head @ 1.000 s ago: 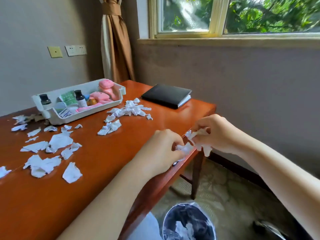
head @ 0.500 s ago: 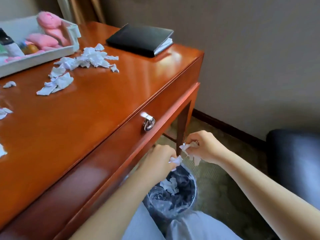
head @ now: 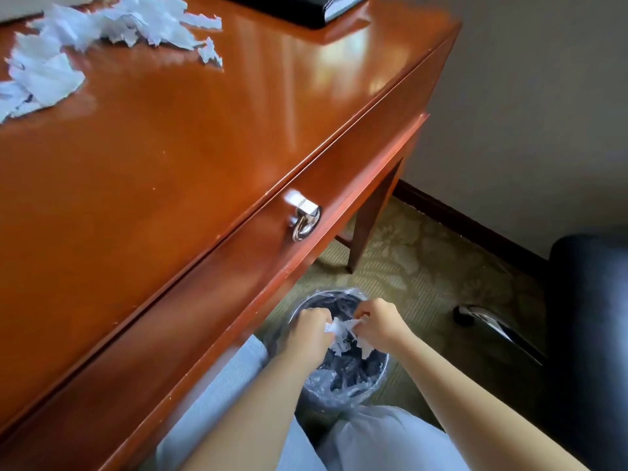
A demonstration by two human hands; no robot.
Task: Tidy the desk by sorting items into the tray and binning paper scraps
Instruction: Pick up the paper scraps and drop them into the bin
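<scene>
Over the lined wastebasket (head: 343,385), left hand (head: 311,326) and right hand (head: 379,322) both pinch paper scraps (head: 341,331); binning step, next needs fingers releasing. More scraps on desk (head: 51,62).

White scraps (head: 342,330) above lined bin (head: 344,390)

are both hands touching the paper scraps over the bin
Touching. The head view shows the left hand and the right hand both pinching the paper scraps, with no gap, above the bin.
</scene>
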